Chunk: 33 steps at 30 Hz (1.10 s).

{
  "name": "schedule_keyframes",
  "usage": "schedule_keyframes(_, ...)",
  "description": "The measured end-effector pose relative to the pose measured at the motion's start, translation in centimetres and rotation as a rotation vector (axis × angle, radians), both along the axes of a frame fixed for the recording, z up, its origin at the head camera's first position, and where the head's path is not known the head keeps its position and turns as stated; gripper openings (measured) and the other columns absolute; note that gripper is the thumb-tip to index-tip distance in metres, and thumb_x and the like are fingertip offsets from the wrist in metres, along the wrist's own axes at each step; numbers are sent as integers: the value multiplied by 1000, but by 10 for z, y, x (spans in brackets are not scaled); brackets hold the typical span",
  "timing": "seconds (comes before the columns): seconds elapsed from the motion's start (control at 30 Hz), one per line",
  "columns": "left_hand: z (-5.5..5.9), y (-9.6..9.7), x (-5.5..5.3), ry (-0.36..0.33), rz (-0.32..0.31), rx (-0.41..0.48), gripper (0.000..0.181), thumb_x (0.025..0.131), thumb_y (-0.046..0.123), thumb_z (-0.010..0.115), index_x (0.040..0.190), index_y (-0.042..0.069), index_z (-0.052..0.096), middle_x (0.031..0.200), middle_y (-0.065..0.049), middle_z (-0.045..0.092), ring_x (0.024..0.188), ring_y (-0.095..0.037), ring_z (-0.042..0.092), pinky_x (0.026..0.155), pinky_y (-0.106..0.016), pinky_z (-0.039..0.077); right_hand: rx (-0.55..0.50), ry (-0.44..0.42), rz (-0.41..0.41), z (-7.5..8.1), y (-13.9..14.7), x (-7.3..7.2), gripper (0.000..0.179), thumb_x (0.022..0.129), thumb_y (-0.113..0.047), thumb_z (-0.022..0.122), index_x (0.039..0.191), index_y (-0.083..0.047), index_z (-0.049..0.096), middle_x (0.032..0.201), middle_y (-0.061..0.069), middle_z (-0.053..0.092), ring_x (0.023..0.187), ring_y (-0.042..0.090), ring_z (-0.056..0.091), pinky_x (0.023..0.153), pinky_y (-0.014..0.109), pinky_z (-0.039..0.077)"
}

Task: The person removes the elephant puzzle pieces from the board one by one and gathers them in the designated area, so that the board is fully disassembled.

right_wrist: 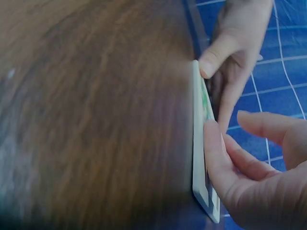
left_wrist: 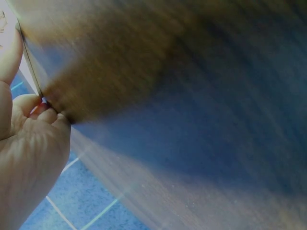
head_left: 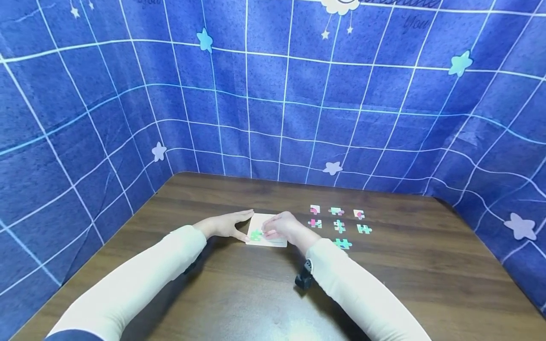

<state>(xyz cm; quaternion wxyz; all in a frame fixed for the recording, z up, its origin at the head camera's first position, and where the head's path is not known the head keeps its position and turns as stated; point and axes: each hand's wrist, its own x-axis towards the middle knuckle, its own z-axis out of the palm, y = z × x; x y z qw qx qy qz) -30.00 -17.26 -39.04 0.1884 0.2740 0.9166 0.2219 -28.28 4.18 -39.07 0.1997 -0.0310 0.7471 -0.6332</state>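
A flat white puzzle board [head_left: 279, 244] lies on the table, with a green jigsaw piece [head_left: 256, 235] in its near left corner. My left hand [head_left: 222, 225] holds the board's left side, the thumb at the near corner and the fingers at the far one. In the right wrist view, the left thumb [right_wrist: 214, 56] rests over the corner of the board [right_wrist: 197, 158]. My right hand [head_left: 283, 226] reaches over the board from the right. Its fingers [right_wrist: 218, 148] press down on the board's face, and its thumb stands apart from them. What lies under those fingertips is mostly hidden.
Several loose jigsaw pieces [head_left: 339, 226] lie in rows right of the board, with a green one [head_left: 342, 243] nearest the right forearm. The brown wooden table [head_left: 409, 251] is bordered by a blue curtain [head_left: 264, 118] at the back and sides.
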Motion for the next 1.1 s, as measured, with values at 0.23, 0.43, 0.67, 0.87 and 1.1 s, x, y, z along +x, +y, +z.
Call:
schedule_keyframes(0.23,4,1,2,17,21,-16,90,86,32,72,152,-1,20,161,-18,14,148,-39,13,120,-53,13,138,93,1,-7,-9,-1,19,80,10,65,98,12,71,90,20,73,60,10,61,69,26,60)
schedule_keyframes(0.43,6,3,3,38,36,-46,89,85,34,73,152,1,24,161,-15,18,148,-38,16,120,-53,14,260,180,-4,-9,-12,2,22,72,7,73,94,5,74,100,16,73,57,8,61,63,23,57)
schedule_keyframes(0.67,6,5,2,26,38,-58,90,83,32,74,152,1,25,161,-15,18,148,-38,15,120,-53,14,263,188,-29,-12,-13,4,20,69,8,72,86,-1,75,97,11,72,56,10,60,60,21,55)
schedule_keyframes(0.87,5,4,0,21,42,-51,90,84,32,74,152,2,25,161,-15,17,148,-38,15,120,-54,14,255,182,-30,-10,-17,8,21,71,8,73,90,1,74,90,10,70,56,7,56,57,17,51)
schedule_keyframes(1.1,8,4,1,7,48,-57,90,84,32,74,153,3,24,162,-15,17,148,-38,14,120,-55,14,318,207,0,-6,-17,8,32,69,9,75,100,3,71,99,13,69,63,12,64,67,23,57)
